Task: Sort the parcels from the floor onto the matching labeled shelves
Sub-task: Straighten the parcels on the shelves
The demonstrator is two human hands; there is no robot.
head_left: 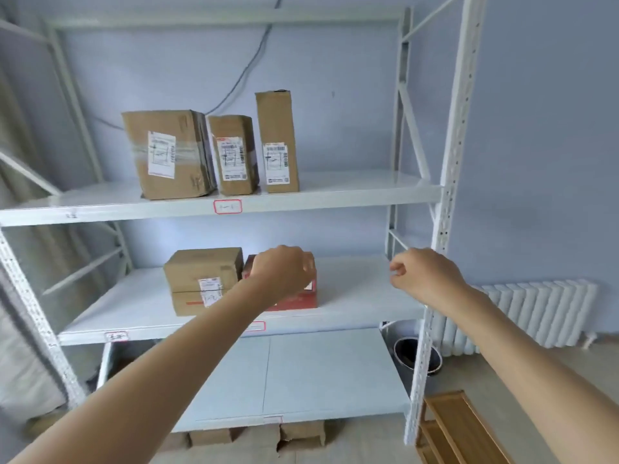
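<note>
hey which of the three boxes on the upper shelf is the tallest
The narrow box at the right end of the row. It stands upright on its small end and reaches well above the wide box and the middle box.

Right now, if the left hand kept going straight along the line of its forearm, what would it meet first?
Most likely the red box on the middle shelf; the left hand already overlaps it in the head view, though depth is unclear.

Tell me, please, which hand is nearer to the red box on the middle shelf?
Left. The left hand is right in front of the red box, covering part of it; contact cannot be told. The right hand hangs well off to the box's right, over bare shelf.
</note>
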